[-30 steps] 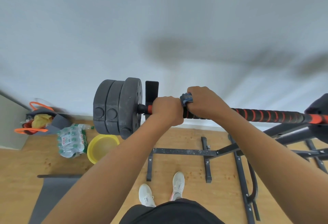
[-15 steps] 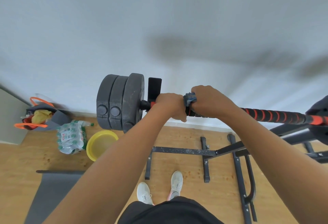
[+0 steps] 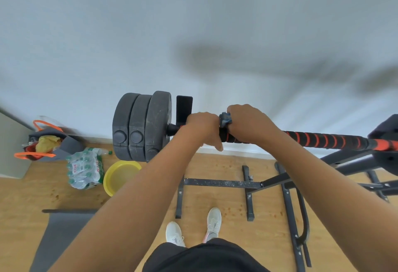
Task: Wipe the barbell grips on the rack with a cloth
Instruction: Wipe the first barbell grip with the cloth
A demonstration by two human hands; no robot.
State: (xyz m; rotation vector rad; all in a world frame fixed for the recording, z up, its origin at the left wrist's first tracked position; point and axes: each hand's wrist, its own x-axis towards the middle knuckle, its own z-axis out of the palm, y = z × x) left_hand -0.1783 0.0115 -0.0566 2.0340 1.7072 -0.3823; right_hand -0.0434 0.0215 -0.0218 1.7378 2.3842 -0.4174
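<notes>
Presently we note both hands curled over the bar [image 3: 327, 141] at the rack's [image 3: 224, 183] left end: left hand [image 3: 202, 126] gripping it bare, right hand [image 3: 249, 124] pinching the cloth [image 3: 224, 120] against the grip. Soft, light cloth; stiff, heavy bar; we judge it wants a wraparound hold.

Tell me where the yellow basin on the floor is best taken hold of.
Probably the yellow basin is best gripped by its rim on the right side, coming from above. It sits upright with the mouth open, and the water bottle pack stands close on its left, so the right is freer.
</notes>
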